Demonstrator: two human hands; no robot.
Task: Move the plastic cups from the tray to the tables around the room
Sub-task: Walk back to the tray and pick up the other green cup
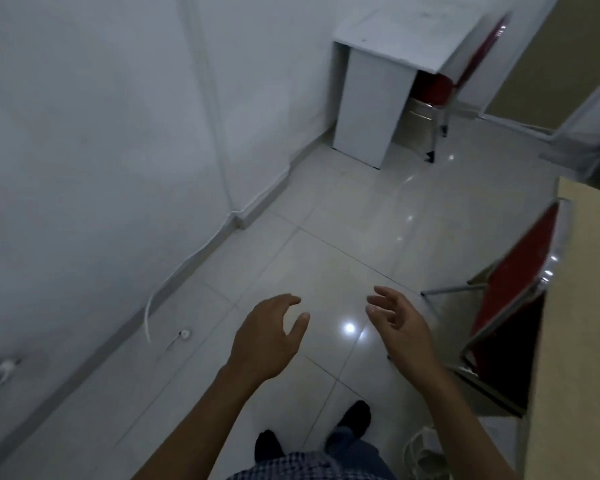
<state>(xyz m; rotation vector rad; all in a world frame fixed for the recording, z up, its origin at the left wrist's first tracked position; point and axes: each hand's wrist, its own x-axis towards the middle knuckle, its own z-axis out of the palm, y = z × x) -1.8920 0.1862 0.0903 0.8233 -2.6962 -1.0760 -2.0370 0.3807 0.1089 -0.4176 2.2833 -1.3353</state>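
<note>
My left hand [267, 336] and my right hand [400, 325] are held out in front of me over the tiled floor, both with fingers apart and holding nothing. No plastic cup and no tray is in view. A white table [395, 36] stands against the far wall at the top, its top bare as far as I can see. The edge of a beige table [582, 306] runs down the right side, close to my right hand.
A red folding chair [513, 299] is tucked against the beige table on the right. Another red chair [465, 77] sits by the white table. A white cable [149, 313] lies along the left wall. My feet [354, 415] stand on the glossy floor.
</note>
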